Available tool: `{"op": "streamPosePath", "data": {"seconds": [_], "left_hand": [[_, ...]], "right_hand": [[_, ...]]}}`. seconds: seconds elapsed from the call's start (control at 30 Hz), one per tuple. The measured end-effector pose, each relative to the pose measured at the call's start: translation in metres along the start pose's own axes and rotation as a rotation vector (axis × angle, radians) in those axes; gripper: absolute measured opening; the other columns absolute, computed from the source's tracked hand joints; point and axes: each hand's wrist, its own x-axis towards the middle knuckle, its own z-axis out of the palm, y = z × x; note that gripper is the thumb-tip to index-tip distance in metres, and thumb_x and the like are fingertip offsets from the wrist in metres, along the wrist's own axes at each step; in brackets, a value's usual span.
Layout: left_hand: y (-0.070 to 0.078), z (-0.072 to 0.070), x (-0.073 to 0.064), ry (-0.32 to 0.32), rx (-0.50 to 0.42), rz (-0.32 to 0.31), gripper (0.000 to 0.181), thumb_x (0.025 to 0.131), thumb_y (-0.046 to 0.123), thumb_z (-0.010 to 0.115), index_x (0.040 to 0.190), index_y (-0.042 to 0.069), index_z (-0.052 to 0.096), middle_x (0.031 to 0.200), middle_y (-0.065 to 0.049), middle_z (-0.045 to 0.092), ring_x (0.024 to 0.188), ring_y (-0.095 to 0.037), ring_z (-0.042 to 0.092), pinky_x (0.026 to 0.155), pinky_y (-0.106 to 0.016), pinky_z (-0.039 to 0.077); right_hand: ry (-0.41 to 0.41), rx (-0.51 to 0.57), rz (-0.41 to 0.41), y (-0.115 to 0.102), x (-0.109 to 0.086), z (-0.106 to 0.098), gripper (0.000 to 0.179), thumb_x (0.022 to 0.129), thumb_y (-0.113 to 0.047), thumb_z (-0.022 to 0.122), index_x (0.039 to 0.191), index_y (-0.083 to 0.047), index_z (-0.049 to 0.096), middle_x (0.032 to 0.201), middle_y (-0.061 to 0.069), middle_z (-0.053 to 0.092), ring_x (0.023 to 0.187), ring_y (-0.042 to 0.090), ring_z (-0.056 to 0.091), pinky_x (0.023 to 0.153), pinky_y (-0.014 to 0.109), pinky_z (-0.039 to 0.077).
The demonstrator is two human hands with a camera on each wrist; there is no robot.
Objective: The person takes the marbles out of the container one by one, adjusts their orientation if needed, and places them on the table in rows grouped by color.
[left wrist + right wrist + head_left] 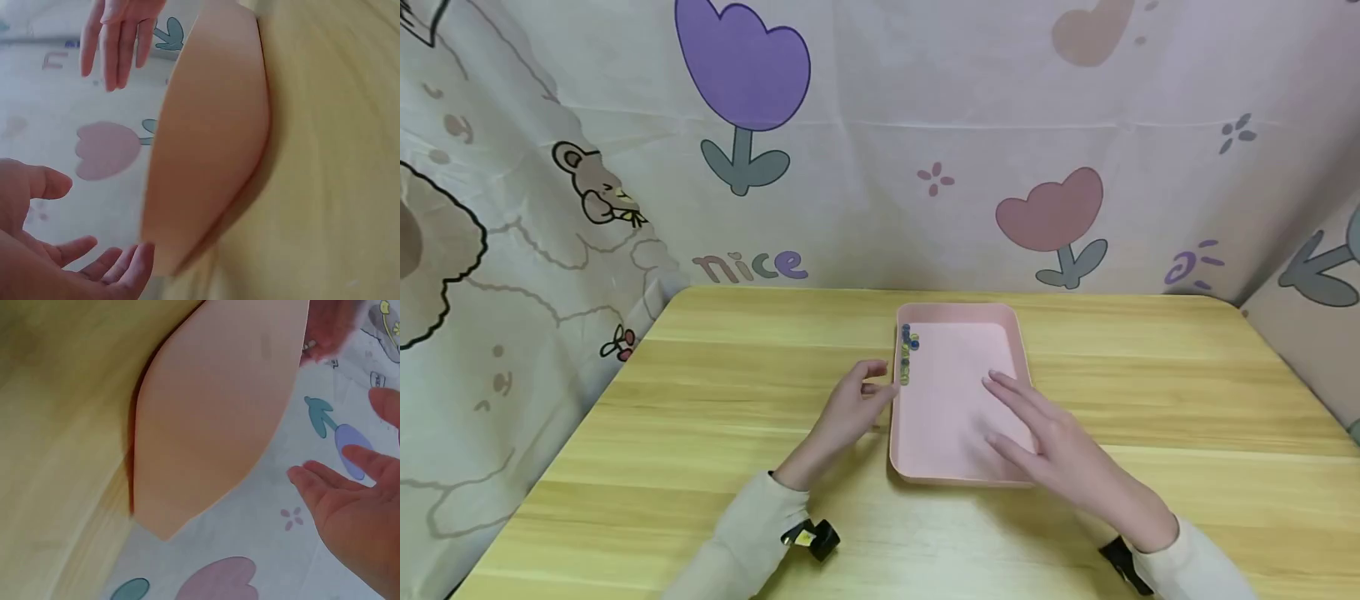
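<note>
A shallow pink tray (962, 417) lies on the wooden table. Inside it, along the left wall, several small round glass-like beads (905, 363) in blue and yellow-green form a rough line. At the tray's left rim is my left hand (853, 404), its fingers loosely bent with nothing between them. My right hand (1045, 433) hovers above the tray's right side, fingers spread and holding nothing. In the left wrist view the left fingertips (145, 253) overlap the end of the tray wall (209, 119). The right wrist view shows the right hand (350, 500) apart from the tray wall (212, 425).
Bare wooden table top (730, 367) surrounds the tray. A printed cloth (880, 217) with tulips hangs behind the table and down both sides. Black straps with small devices sit on both cuffs, one by the left wrist (823, 540).
</note>
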Motion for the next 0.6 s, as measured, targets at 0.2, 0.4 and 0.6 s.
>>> {"op": "streamPosePath", "data": {"seconds": [0.2, 0.4, 0.6], "left_hand": [[-0.017, 0.001, 0.013, 0.013, -0.220, -0.173, 0.040, 0.096, 0.011, 0.058, 0.130, -0.007, 0.049, 0.131, -0.020, 0.049, 0.099, -0.028, 0.057, 0.075, -0.035, 0.057], [-0.026, 0.002, 0.016, 0.024, -0.340, -0.219, 0.039, 0.095, 0.009, 0.058, 0.129, -0.007, 0.050, 0.123, -0.019, 0.051, 0.099, -0.025, 0.056, 0.074, -0.032, 0.058], [-0.037, 0.006, 0.010, 0.000, -0.382, -0.215, 0.042, 0.094, 0.007, 0.059, 0.131, -0.009, 0.048, 0.125, -0.023, 0.053, 0.104, -0.028, 0.059, 0.074, -0.033, 0.058]], "right_hand": [[0.041, 0.113, 0.080, 0.004, 0.005, -0.002, 0.043, 0.088, -0.007, 0.069, 0.130, -0.004, 0.059, 0.125, 0.008, 0.062, 0.106, 0.027, 0.062, 0.090, 0.041, 0.051], [0.009, 0.237, 0.187, 0.009, 0.007, -0.002, 0.037, 0.090, -0.006, 0.067, 0.126, -0.001, 0.061, 0.119, 0.012, 0.065, 0.108, 0.027, 0.062, 0.090, 0.037, 0.052], [-0.031, 0.347, 0.276, 0.012, 0.010, -0.001, 0.035, 0.091, -0.005, 0.066, 0.125, 0.003, 0.060, 0.117, 0.018, 0.065, 0.107, 0.030, 0.062, 0.090, 0.032, 0.052]]}}
